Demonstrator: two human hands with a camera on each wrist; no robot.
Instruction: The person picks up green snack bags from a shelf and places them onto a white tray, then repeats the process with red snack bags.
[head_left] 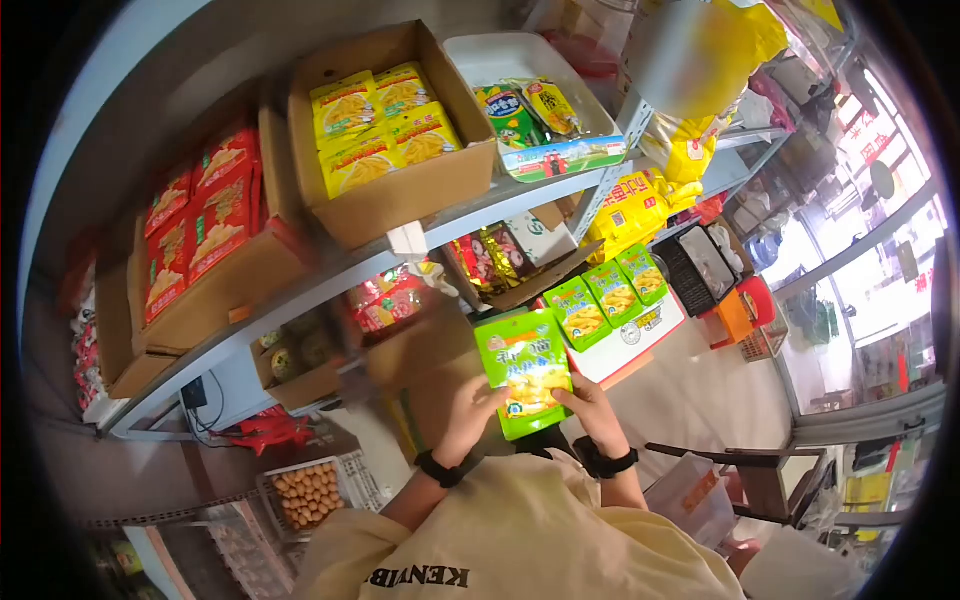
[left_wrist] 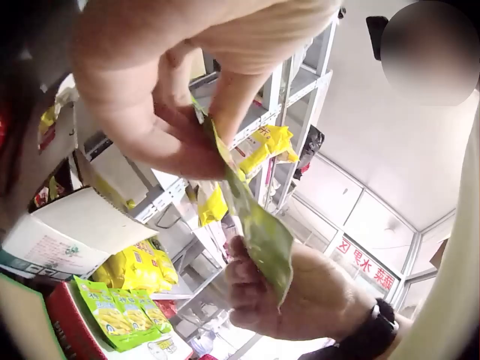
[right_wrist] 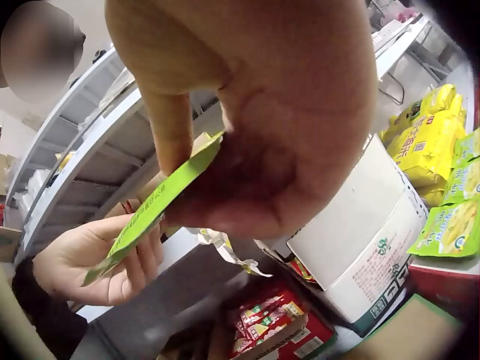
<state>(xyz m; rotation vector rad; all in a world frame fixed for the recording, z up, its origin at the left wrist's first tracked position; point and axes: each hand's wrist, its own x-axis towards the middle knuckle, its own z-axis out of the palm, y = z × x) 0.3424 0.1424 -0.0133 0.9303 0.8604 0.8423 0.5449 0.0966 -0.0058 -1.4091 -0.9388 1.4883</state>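
Observation:
A green snack packet [head_left: 524,372] with yellow pictures on its front is held up before the chest, face toward the head camera. My left hand [head_left: 474,412] pinches its left edge, thumb on the front and fingers behind. On the opposite edge my right hand [head_left: 597,418] pinches it the same way. Both wrist views show the packet nearly edge-on, thin and flat, between the left hand [left_wrist: 180,82] and the right hand [right_wrist: 255,112]. Several matching green packets [head_left: 612,292] stand in a row on a white and red box [head_left: 640,335] just beyond.
A metal shelf [head_left: 380,245] bears a carton of yellow packets [head_left: 395,205], a carton of red packets [head_left: 235,255] and a white tray [head_left: 480,60]. Yellow bags [head_left: 628,212] lie behind the green row. A crate of eggs [head_left: 308,495] sits low at the left, a dark chair [head_left: 770,470] at the right.

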